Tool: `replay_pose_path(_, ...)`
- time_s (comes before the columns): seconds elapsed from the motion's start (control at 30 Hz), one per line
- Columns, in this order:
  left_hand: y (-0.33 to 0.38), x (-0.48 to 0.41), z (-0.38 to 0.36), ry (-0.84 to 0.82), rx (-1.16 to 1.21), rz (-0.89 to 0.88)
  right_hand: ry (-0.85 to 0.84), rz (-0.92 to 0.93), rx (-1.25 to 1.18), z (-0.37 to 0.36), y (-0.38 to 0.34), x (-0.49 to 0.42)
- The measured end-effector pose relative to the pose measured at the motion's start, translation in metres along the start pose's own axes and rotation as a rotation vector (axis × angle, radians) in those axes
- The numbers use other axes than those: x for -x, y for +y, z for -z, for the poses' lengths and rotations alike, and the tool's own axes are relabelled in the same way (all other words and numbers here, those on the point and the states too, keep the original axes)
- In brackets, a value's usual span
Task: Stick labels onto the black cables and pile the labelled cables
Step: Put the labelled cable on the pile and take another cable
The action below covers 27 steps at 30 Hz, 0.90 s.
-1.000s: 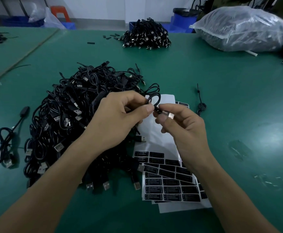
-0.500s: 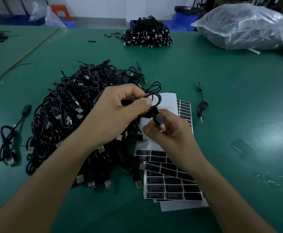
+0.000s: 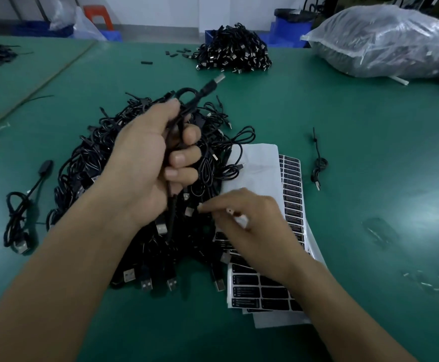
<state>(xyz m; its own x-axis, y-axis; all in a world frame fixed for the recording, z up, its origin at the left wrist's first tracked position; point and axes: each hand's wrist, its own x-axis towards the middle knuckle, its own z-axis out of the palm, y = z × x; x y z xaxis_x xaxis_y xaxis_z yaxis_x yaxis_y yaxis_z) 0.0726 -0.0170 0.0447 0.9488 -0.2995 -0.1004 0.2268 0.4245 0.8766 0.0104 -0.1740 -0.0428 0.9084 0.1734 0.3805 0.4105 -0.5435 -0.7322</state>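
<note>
The left hand, in the middle of the frame, is closed in a fist round a folded black USB cable. The thumb presses the cable's upper loop and three fingers curl over its strands. The cable's metal USB plug sticks up and to the right above the fist, and a loose end hangs below the palm.

The right hand, lower right of centre, lies low over the sheets of black labels, its fingers reaching left towards the sheet's edge. It is motion-blurred, so I cannot tell whether the fingertips pinch a label or only touch the sheet.

Under and behind the left hand spreads a large heap of black cables on the green table, overlapping the label sheets' left edge. A smaller, tidier cable pile sits at top centre. A stuffed clear plastic bag lies at upper right. Single coiled cables lie right of the sheets and at far left.
</note>
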Motion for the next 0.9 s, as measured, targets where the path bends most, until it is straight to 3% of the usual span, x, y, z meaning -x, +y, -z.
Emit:
replay_pose_path(0.1,-0.008,0.002,-0.009,-0.039,0.14,0.106,0.085,-0.131,-0.18,0.009,-0.001,0.002)
replay_pose_path(0.2,-0.017,0.0,-0.015,0.02,0.247,0.145,-0.015,-0.155,-0.487,0.011,-0.01,0.005)
replay_pose_path(0.33,-0.023,-0.002,-0.014,0.081,0.285,0.129,-0.132,-0.166,-0.563,0.006,-0.016,0.005)
replay_pose_path(0.43,-0.024,-0.002,-0.014,0.132,0.28,0.036,-0.097,-0.209,-0.584,0.004,-0.014,0.004)
replay_pose_path(0.53,-0.025,-0.004,-0.011,0.248,0.05,-0.145,0.01,-0.225,-0.469,0.011,-0.008,0.003)
replay_pose_path(0.7,-0.022,-0.006,0.007,0.623,-0.588,-0.538,0.226,-0.24,-0.259,0.028,0.007,0.002)
replay_pose_path(0.77,-0.021,-0.001,0.009,0.681,-0.853,-0.673,0.317,-0.228,-0.267,0.034,0.01,0.002)
replay_pose_path(0.8,-0.02,0.003,0.006,0.63,-0.959,-0.797,0.341,-0.216,-0.297,0.036,0.011,0.002)
replay_pose_path(0.87,-0.021,0.01,-0.004,0.346,-1.137,-1.022,0.326,-0.192,-0.374,0.038,0.013,0.002)
replay_pose_path(0.9,-0.024,0.012,-0.009,0.171,-1.237,-1.011,0.301,-0.181,-0.404,0.038,0.013,0.002)
